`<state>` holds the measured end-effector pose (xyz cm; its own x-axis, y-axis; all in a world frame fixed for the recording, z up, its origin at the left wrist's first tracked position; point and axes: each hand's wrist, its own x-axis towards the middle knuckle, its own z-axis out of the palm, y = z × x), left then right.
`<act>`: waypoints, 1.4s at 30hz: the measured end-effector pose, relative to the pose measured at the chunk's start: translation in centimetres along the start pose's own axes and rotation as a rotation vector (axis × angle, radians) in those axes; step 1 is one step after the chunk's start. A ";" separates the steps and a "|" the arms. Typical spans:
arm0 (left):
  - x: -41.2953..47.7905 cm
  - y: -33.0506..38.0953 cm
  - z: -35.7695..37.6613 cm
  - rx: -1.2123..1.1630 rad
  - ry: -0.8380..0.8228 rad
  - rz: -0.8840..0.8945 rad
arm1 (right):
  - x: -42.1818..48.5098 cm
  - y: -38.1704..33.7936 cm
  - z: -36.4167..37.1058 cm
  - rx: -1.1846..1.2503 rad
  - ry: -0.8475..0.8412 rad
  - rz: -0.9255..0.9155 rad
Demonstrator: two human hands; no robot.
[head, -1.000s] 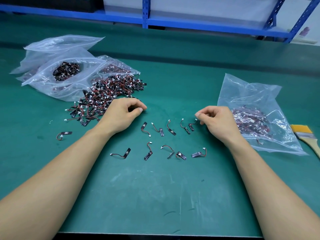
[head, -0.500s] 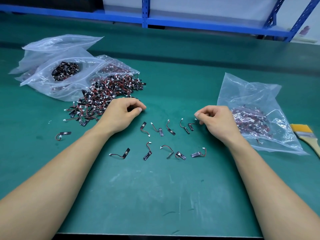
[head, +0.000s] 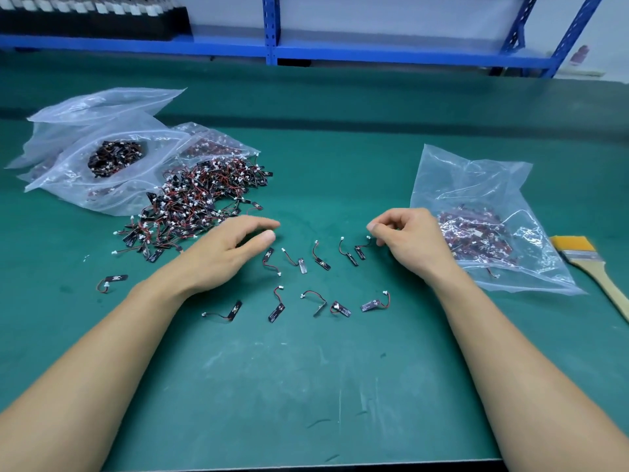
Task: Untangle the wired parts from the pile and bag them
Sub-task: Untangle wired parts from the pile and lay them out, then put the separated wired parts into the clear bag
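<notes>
A person's left hand (head: 231, 253) hovers at centre frame, fingers loosely curled and empty, just beside the tangled pile of wired parts (head: 197, 206) at centre left. The right hand (head: 413, 243), fingers curled, meets the connector end of one separated part (head: 360, 252); whether it pinches the part cannot be told. Other freed parts lie in two rows on the green work mat (head: 306, 386). A part-filled clear bag (head: 476, 185) lies at right.

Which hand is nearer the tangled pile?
Left. The left hand lies at the pile's near right edge. The right hand is well off to the right, past the separated parts, beside the right bag.
</notes>
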<state>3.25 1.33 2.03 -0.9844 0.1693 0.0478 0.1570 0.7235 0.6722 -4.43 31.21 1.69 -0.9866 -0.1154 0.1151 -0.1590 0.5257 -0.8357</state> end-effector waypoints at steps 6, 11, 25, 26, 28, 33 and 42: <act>-3.2 1.6 2.1 0.238 -0.197 0.187 | 0.0 -0.1 -0.1 -0.025 -0.014 0.017; -0.7 3.7 5.4 0.351 -0.146 0.291 | 0.0 -0.3 -0.3 0.034 0.000 0.044; 4.3 6.3 9.4 0.152 0.047 0.269 | -0.3 -1.4 -3.3 -0.005 -0.022 -0.113; 4.3 6.3 9.3 0.133 0.051 0.269 | -0.5 -1.3 -4.3 -0.112 -0.076 -0.137; 4.3 6.3 9.1 0.111 0.060 0.266 | -0.8 -1.3 -6.2 -0.285 -0.177 -0.130; 4.0 6.4 7.9 0.256 0.093 0.404 | -1.2 -0.6 -9.3 -0.535 -0.401 0.015; 3.7 4.9 6.5 0.427 0.008 0.337 | -1.1 -0.1 -9.9 -0.586 -0.317 0.091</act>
<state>0.85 9.90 0.68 -0.8744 0.4349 0.2151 0.4805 0.8378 0.2592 -3.72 39.60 7.00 -0.9529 -0.2437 -0.1806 -0.1568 0.9055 -0.3943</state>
